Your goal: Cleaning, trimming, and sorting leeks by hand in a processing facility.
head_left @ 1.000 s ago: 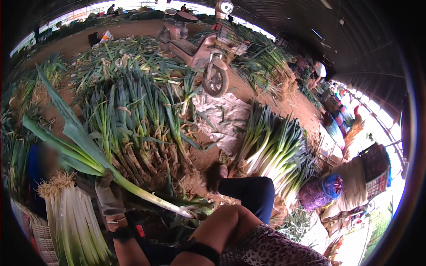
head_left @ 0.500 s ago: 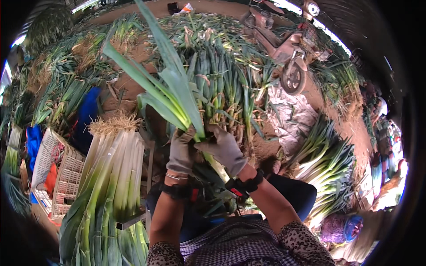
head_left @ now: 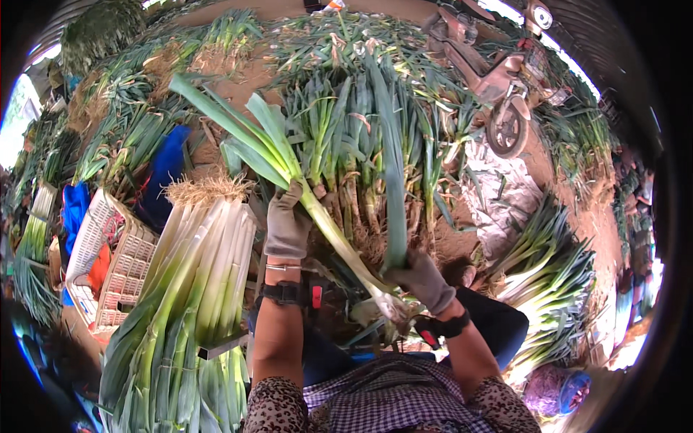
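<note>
My left hand (head_left: 286, 229), in a grey glove, is closed around a leek (head_left: 333, 236) just below where its leaves fan out. The leek slants down to the right, its pale root end near my lap and its green leaves pointing up to the left. My right hand (head_left: 422, 283), also gloved, grips the lower end of a long, loose green leek leaf (head_left: 390, 173) that stands upright, apart from the stalk. Left of my left arm lies a stack of cleaned leeks (head_left: 195, 252), roots away from me, across a metal frame (head_left: 222, 346).
Untrimmed leeks (head_left: 346, 137) stand in a row ahead, roots in soil. More leeks (head_left: 552, 281) lie to the right, beside a crumpled pale sheet (head_left: 498, 195). A white basket (head_left: 126, 278) sits at left. A scooter (head_left: 480, 68) is parked at the far right; purple twine (head_left: 546, 390) lies near right.
My hands have moved apart. My right hand has come down and right with a long leaf, now separate from the leek; my left hand still holds the stalk. The view has shifted slightly.
</note>
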`<state>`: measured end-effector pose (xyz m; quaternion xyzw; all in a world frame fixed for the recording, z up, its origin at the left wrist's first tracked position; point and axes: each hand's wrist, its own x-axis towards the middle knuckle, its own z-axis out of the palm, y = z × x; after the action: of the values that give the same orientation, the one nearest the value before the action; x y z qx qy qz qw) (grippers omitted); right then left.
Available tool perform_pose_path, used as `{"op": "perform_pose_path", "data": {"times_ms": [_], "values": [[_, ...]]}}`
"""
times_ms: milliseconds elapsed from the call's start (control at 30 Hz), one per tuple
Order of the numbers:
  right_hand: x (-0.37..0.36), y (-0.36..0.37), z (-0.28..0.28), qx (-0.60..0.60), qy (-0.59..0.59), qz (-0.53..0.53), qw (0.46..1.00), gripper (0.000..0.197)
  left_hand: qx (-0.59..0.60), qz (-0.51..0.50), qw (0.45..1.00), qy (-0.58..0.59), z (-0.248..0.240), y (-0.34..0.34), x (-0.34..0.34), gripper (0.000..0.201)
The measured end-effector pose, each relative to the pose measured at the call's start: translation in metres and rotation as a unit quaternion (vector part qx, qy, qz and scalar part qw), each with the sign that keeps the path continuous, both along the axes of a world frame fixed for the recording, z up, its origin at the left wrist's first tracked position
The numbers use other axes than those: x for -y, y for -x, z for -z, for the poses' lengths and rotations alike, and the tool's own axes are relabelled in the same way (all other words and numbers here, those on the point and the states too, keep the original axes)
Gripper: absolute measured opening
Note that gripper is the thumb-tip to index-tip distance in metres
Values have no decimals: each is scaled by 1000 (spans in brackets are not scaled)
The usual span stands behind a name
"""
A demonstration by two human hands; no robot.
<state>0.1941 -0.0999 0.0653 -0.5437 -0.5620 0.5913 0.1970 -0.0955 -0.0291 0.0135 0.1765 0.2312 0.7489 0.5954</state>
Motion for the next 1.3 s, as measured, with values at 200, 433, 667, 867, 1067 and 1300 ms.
{"op": "perform_pose_path", "data": {"times_ms": [200, 433, 667, 867, 1067, 1300], "values": [[8, -75, 81, 313, -234, -91, 916, 50, 18, 57, 994, -97, -18, -7, 10, 36], [-46, 74, 5, 76, -400, -47, 912, 61, 44, 87, 993, -68, -15, -34, 5, 42], [-69, 95, 40, -205, -205, 13, 957, 30, -14, 65, 996, -58, -22, -22, 7, 49], [-73, 84, 82, -103, -277, -231, 927, 19, 20, 138, 987, -75, -33, -29, 24, 47], [-11, 21, 177, 306, -171, -473, 808, 30, -16, 89, 993, -80, -21, -9, 23, 52], [18, -93, 259, 376, -55, -352, 855, 40, 79, -32, 991, -104, -23, 37, 31, 38]]}}
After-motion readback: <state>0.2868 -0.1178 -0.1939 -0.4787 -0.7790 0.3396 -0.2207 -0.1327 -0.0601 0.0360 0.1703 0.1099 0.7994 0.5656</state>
